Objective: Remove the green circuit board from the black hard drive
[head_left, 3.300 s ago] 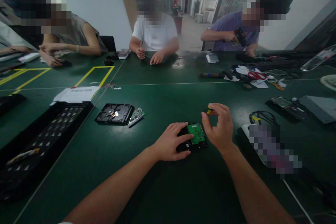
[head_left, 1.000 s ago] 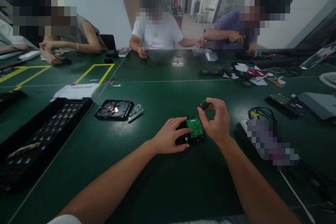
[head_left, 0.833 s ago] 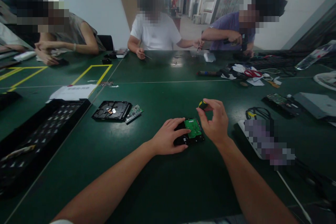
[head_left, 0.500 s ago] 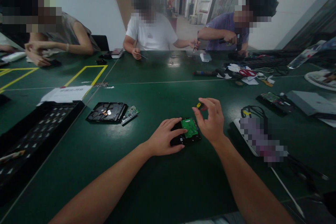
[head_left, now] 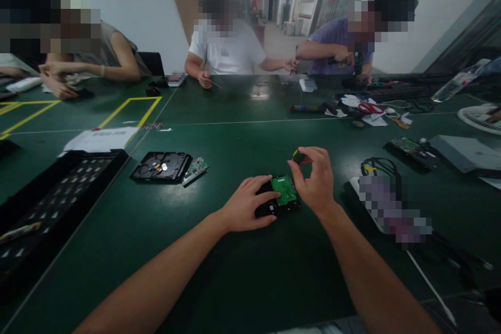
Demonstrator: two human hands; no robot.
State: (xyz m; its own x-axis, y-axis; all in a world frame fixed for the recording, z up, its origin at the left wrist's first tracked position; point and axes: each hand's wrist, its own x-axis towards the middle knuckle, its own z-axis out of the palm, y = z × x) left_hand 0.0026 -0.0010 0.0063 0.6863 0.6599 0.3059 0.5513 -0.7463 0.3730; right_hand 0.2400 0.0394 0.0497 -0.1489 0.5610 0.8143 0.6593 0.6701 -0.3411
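Observation:
A hard drive [head_left: 289,207] lies on the green table in front of me, its green circuit board [head_left: 284,190] facing up. My left hand [head_left: 247,203] is laid over the drive's left part, gripping it with the thumb at the near edge and fingers across the top and far side. Up and to the right of the board, my right hand [head_left: 315,175] pinches the black-and-yellow handle of a small screwdriver [head_left: 298,156] between thumb and fingers. The tool's shaft is too dark to make out.
Left of my hands lie an opened hard drive [head_left: 160,167] and a loose circuit board [head_left: 196,170]. A long black tray [head_left: 58,193] runs along the left. To the right are cables [head_left: 381,167], another drive [head_left: 413,152] and a grey box [head_left: 465,154]. Several people sit opposite.
The screwdriver handle has turned in my right fingers, so less of its yellow shows. My left hand stays on the hard drive, and the view shifts slightly.

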